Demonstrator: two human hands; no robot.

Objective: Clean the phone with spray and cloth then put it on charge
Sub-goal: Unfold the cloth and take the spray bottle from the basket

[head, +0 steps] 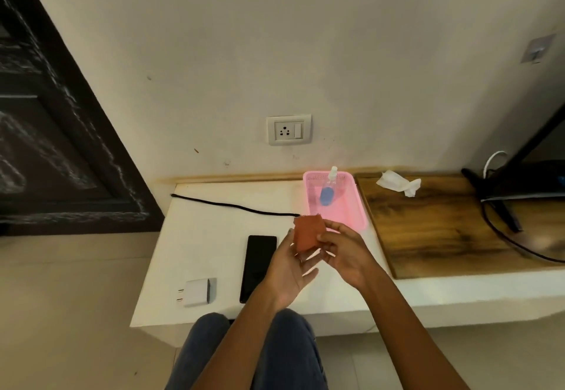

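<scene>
Rust-orange folded cloth point(307, 233) pinched between left hand point(291, 270) and right hand point(345, 252), above a white table point(214, 237) beside a black rectangular phone point(257, 266).

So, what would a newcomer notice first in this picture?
First, the orange cloth held up by the left hand and right hand above the white table. Behind it stands a pink basket with a spray bottle; the black phone lies left.

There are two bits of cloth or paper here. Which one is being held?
The reddish-brown cloth, gripped between the left hand and right hand above the phone. The crumpled white tissue lies untouched on the wooden board.
</scene>
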